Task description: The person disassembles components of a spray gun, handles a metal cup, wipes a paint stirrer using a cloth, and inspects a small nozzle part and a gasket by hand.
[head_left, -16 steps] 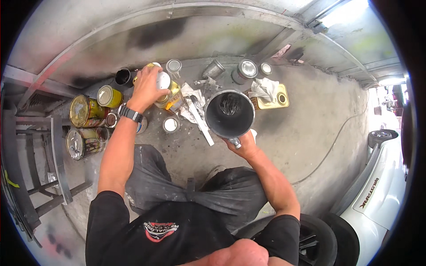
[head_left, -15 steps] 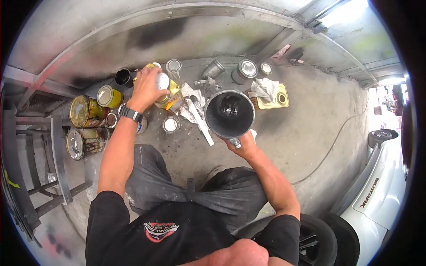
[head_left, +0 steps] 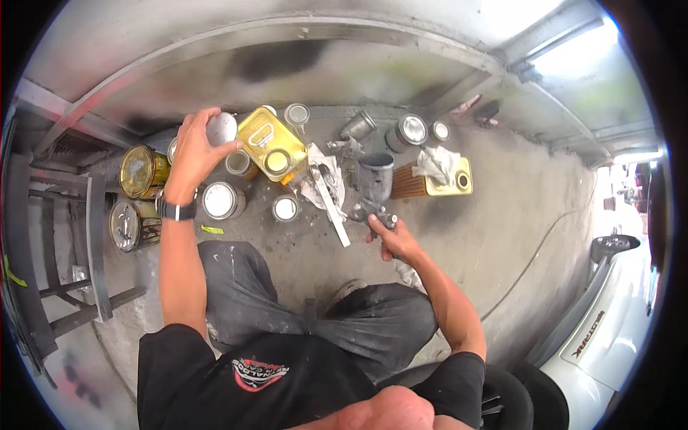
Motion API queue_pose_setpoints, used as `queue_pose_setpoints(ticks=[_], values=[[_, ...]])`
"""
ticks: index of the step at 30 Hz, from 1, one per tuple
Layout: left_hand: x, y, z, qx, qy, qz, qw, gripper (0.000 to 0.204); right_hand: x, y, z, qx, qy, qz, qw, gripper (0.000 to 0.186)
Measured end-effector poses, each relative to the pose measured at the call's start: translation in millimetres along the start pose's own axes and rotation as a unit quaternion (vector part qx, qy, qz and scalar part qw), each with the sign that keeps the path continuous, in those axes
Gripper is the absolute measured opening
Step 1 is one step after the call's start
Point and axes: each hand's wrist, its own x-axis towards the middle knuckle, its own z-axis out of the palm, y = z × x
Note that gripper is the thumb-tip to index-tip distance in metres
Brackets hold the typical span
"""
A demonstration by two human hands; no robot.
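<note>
In my left hand (head_left: 201, 147) is a small round pale-silver item (head_left: 221, 129), a lid or can top, gripped by thumb and fingers just left of a yellow rectangular tin (head_left: 261, 132). My right hand (head_left: 390, 236) is closed on the handle of a grey metal spray gun (head_left: 371, 215) with a cup (head_left: 376, 175) on top. Between my hands lie a pale stick (head_left: 333, 218) on crumpled paper (head_left: 315, 195) and a small can with a white top (head_left: 285, 208). A larger white-topped can (head_left: 221, 200) stands below my left hand.
Yellow cans (head_left: 136, 172) stand at left beside a grey metal rack (head_left: 97, 244). Silver cans (head_left: 411, 130) and a tin with paper (head_left: 459, 175) sit toward the wall (head_left: 358, 72). A hose (head_left: 537, 244) crosses the floor (head_left: 502, 201); a white car (head_left: 598, 322) stands at right.
My left hand has moved left with the round item, uncovering more of the yellow tin. The spray gun's cup, earlier large and facing the camera, now sits smaller and farther forward.
</note>
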Motion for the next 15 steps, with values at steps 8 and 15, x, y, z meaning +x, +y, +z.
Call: queue_pose_setpoints(ticks=[8, 15], values=[[-72.4, -47.0, -19.4, -0.038, 0.027, -0.014, 0.999, 0.069, 56.7, -24.7, -44.7, 0.005, -0.032, 0.072, 0.997, 0.055], [-112.1, -93.2, 23.9, -0.025, -0.063, -0.076, 0.995, 0.073, 121.6, -161.2, -63.7, -0.145, -0.183, 0.099, 0.967, 0.057]])
